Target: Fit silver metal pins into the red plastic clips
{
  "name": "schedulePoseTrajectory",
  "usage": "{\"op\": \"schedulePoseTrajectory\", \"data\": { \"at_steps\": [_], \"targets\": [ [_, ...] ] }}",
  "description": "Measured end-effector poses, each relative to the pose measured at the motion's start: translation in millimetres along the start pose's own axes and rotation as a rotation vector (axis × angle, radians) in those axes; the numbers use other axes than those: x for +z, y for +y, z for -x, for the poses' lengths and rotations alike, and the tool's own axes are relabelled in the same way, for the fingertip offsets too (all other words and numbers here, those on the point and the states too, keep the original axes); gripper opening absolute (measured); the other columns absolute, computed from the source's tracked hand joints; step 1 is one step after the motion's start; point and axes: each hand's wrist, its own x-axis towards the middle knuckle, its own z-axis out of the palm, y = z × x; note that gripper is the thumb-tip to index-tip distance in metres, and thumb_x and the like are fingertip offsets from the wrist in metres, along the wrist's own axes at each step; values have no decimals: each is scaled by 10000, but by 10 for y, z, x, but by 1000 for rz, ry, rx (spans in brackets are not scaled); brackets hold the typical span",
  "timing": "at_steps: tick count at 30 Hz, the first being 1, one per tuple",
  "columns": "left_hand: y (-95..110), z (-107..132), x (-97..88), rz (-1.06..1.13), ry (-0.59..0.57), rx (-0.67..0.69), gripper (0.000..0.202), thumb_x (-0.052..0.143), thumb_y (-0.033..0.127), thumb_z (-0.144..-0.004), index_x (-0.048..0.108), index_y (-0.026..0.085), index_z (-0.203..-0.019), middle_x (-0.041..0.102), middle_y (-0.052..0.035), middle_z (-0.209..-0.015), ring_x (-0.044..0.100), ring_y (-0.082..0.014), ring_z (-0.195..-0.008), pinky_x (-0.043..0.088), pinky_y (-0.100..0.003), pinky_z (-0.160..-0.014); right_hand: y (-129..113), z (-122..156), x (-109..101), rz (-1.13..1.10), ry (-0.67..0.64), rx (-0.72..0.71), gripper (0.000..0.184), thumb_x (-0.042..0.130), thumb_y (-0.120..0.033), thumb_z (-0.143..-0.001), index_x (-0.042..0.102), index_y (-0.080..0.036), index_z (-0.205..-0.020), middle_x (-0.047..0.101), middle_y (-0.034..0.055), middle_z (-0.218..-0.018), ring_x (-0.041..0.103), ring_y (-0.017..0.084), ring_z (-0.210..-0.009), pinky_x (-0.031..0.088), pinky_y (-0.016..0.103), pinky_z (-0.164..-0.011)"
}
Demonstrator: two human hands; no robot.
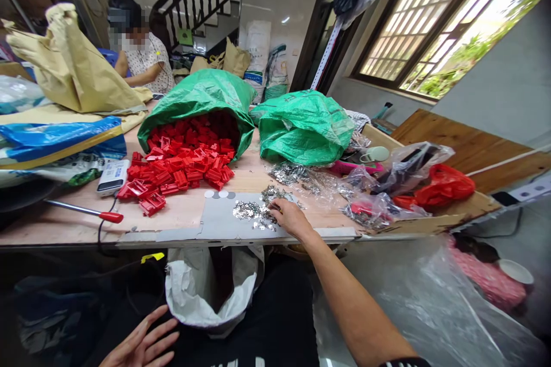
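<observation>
My right hand (287,217) reaches onto the table, its fingers bent and drawn together at the edge of a pile of small shiny metal pieces (247,210). What lies between the fingertips is hidden. These pieces are spread on a grey sheet (219,223) near the table's front edge, with a darker heap of metal pieces (275,192) just behind the fingers. Low in the view, my left hand (148,341) is held with fingers spread and nothing in it. It is beside a white woven sack (185,292) that hangs open below the table edge.
Red plastic parts (172,169) spill from a green sack (202,89); another green sack (305,126) stands beside it. A red-handled metal lever (86,210) juts out at left. Plastic bags (365,200) crowd the right side. Another person (148,60) sits at far left.
</observation>
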Motion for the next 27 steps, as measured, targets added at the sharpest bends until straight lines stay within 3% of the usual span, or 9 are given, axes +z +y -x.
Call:
{"op": "schedulePoseTrajectory", "data": {
  "at_steps": [6, 13, 27],
  "targets": [
    [-2, -7, -21, -40, -18, 6, 747, 578, 15, -807, 283, 284, -1438, 550, -155, -1328, 453, -365, -1257, 314, -547, -1072, -36, -5, 38, 4, -12, -41, 116, 567, -202, -810, 641, -223, -896, 640, 21, -904, 560, 154, -833, 370, 228, -713],
    [-15, 12, 36, -6, -11, 15, 922, 588, 3, -794, 7, 238, -1470, 511, -201, -1348, 440, -379, -1260, 301, -555, -1078, -32, -9, 31, 27, -4, -26, 86, 548, -175, -812, 626, -207, -834, 628, 20, -859, 550, 148, -799, 361, 225, -689],
    [-33, -6, -7, -19, -54, 6, 858, 545, 22, -829, 22, 272, -1462, 516, -172, -1354, 435, -358, -1270, 294, -543, -1085, -68, 102, 47, 75, -16, -41, 105, 548, -205, -829, 632, -221, -890, 630, 19, -920, 564, 150, -846, 356, 229, -685]
  ]
}}
